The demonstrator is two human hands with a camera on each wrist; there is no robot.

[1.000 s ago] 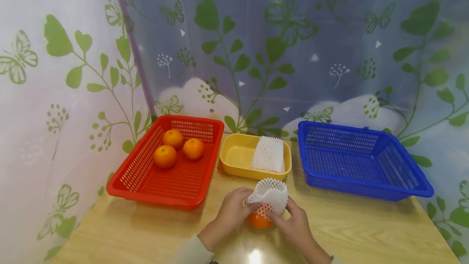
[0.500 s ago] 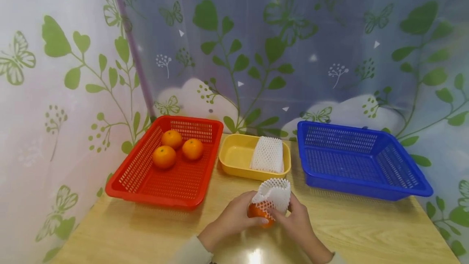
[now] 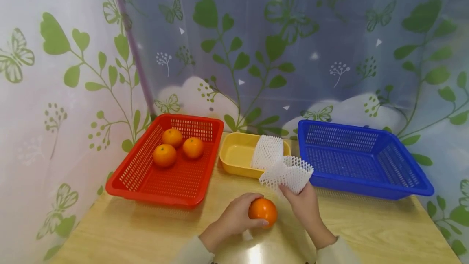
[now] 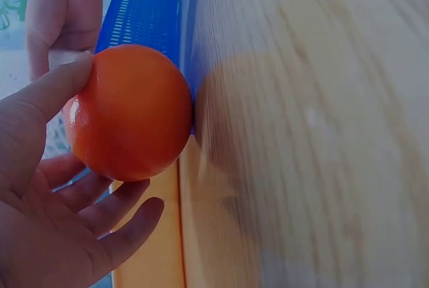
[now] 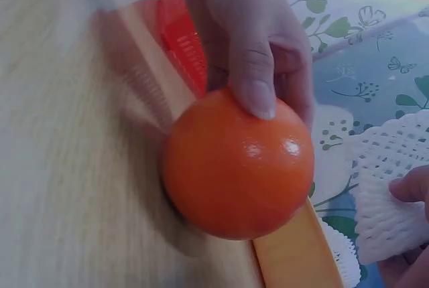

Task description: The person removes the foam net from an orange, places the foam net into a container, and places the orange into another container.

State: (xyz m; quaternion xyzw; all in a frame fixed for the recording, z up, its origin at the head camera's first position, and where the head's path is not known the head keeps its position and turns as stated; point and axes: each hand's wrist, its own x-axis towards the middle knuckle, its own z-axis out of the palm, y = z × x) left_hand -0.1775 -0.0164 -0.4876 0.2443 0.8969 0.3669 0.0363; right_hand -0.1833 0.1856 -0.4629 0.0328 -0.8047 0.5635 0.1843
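An orange (image 3: 263,212) sits at the front middle of the table, bare of any net. My left hand (image 3: 236,216) grips it from the left, thumb on the near side, as the left wrist view shows with the orange (image 4: 134,114) against the thumb and fingers. My right hand (image 3: 305,209) pinches a white foam net sleeve (image 3: 293,174), held up to the right of the orange and apart from it. In the right wrist view the net sleeve (image 5: 389,194) hangs between thumb and fingers at the right edge.
A red basket (image 3: 154,201) with three oranges (image 3: 165,156) stands at the left. Behind the hands is a yellow tray (image 3: 234,168) holding more white foam nets (image 3: 268,152). At the right stands a blue basket (image 3: 359,186). A patterned curtain (image 3: 234,93) hangs behind.
The net sleeve, earlier around the orange's upper part, has come off it. My right hand has carried it up and right. My left hand keeps holding the orange in nearly the same place.
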